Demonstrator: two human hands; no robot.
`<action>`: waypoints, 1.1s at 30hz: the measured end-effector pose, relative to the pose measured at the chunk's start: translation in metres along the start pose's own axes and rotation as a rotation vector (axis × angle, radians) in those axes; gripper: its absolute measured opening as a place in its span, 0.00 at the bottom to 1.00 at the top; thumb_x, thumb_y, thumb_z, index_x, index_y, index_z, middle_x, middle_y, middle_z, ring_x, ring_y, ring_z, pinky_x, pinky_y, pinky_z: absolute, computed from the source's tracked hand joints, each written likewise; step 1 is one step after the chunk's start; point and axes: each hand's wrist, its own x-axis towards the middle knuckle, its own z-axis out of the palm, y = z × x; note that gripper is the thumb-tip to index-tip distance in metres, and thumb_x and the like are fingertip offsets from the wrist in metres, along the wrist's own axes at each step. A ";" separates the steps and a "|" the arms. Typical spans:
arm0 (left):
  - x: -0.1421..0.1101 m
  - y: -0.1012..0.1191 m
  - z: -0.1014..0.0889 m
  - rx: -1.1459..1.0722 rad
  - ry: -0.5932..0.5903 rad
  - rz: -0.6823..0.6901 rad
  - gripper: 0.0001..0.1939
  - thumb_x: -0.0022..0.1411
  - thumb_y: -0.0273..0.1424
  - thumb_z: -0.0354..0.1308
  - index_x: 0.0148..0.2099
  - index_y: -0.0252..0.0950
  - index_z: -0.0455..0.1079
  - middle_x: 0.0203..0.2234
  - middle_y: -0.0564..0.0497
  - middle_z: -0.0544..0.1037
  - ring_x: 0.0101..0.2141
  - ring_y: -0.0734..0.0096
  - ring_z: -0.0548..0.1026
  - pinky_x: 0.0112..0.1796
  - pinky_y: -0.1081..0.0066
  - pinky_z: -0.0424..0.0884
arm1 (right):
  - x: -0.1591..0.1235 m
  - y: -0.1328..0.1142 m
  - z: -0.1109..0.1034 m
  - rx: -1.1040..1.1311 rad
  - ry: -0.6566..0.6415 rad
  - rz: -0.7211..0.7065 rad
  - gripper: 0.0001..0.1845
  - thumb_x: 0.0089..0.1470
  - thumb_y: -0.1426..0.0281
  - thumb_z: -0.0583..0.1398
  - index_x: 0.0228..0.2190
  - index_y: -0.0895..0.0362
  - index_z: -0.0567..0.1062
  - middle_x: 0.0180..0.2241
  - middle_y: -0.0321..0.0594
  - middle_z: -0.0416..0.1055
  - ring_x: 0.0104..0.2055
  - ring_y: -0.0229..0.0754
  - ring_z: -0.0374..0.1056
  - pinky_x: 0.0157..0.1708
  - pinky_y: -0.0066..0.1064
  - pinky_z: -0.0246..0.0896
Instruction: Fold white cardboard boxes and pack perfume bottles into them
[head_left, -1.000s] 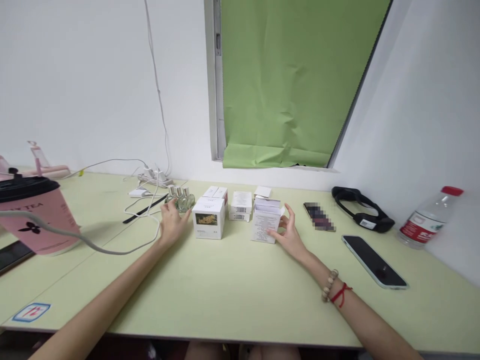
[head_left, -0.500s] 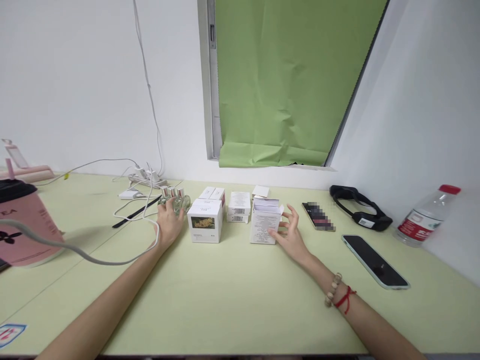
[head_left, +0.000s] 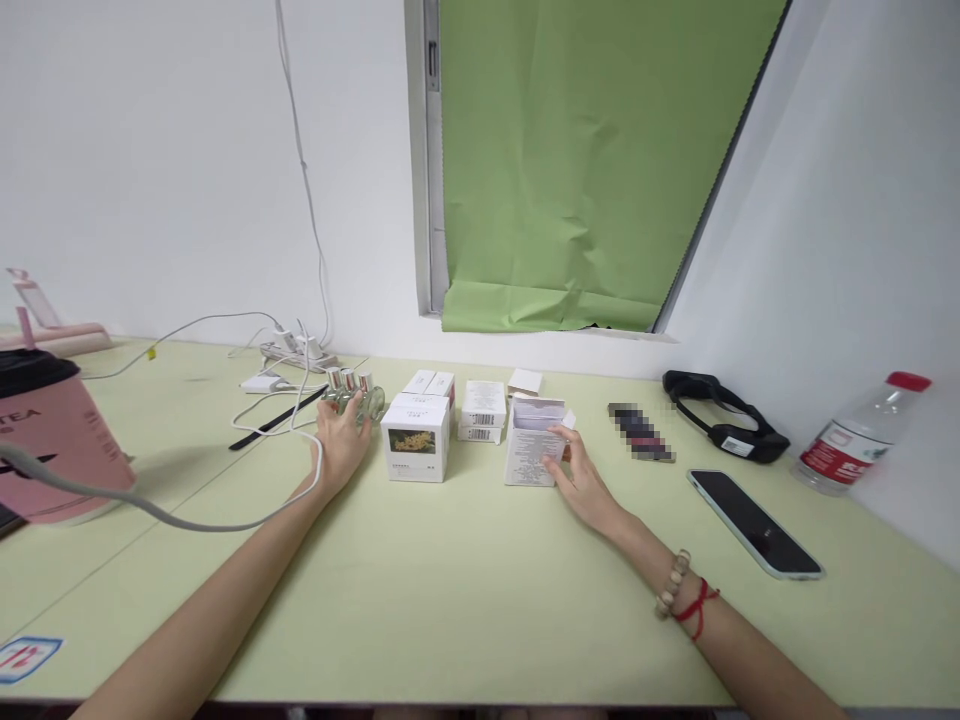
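My left hand is at a cluster of small clear glass bottles with silvery caps, its fingers curled round one at the front; the palm hides part of that bottle. My right hand grips the right side of an upright white carton, thumb on the printed front. The carton's top is open and its flaps stick out. Between my hands stand closed white boxes, the nearest box with a yellow flower picture. Two flat white boxes lie stacked behind, barcodes facing me.
A small white box lies behind the carton. To the right are two phones, one phone nearer me, a black headset and a plastic bottle. At left, a pink cup, a power strip and a loose cable crossing my forearm.
My right hand has closed in on the carton, its fingers now against the side and top edge. The carton has turned and tilted slightly. My left hand stays at the bottles.
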 end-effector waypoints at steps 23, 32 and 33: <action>0.000 0.015 -0.011 0.047 -0.253 0.119 0.27 0.55 0.33 0.48 0.58 0.37 0.56 0.40 0.39 0.64 0.40 0.52 0.69 0.38 0.60 0.66 | 0.006 -0.013 -0.019 1.040 -0.188 0.477 0.30 0.50 0.48 0.46 0.44 0.53 0.70 0.21 0.33 0.56 0.21 0.36 0.48 0.23 0.29 0.56; -0.013 0.030 -0.026 0.142 -0.280 0.135 0.17 0.55 0.32 0.48 0.47 0.36 0.67 0.40 0.37 0.67 0.41 0.49 0.67 0.35 0.61 0.64 | 0.004 0.027 -0.008 0.878 -0.089 0.457 0.24 0.45 0.49 0.53 0.39 0.48 0.72 0.22 0.33 0.57 0.21 0.36 0.53 0.24 0.31 0.58; -0.016 0.032 -0.028 0.083 -0.253 0.091 0.16 0.55 0.32 0.49 0.45 0.36 0.68 0.39 0.38 0.67 0.40 0.49 0.68 0.34 0.61 0.64 | 0.003 0.028 -0.008 0.902 -0.092 0.469 0.22 0.45 0.50 0.54 0.38 0.48 0.73 0.22 0.33 0.58 0.21 0.35 0.53 0.24 0.31 0.58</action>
